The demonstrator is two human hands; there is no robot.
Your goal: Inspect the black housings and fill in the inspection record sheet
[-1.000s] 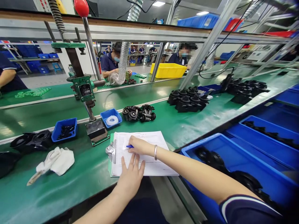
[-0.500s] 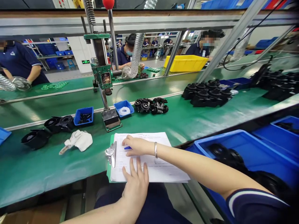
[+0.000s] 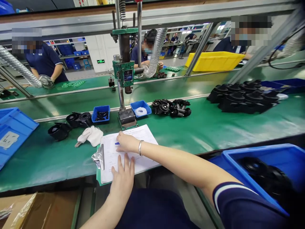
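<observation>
Centre frame: right hand (image 3: 127,143) pinching blue pen (image 3: 117,143), tip on paper form (image 3: 143,160) clipped to clipboard (image 3: 98,157) at bench edge. Left hand (image 3: 122,178) flat, fingers spread, pinning sheet. Form looks partly filled; writing under way. Hand press (image 3: 125,76) behind.

Most of the blue pen (image 3: 117,143) is hidden inside the right hand (image 3: 126,143). The print on the sheet (image 3: 133,152) is too small to be read. The blue bin (image 3: 271,171) is cut off by the right edge.
</observation>
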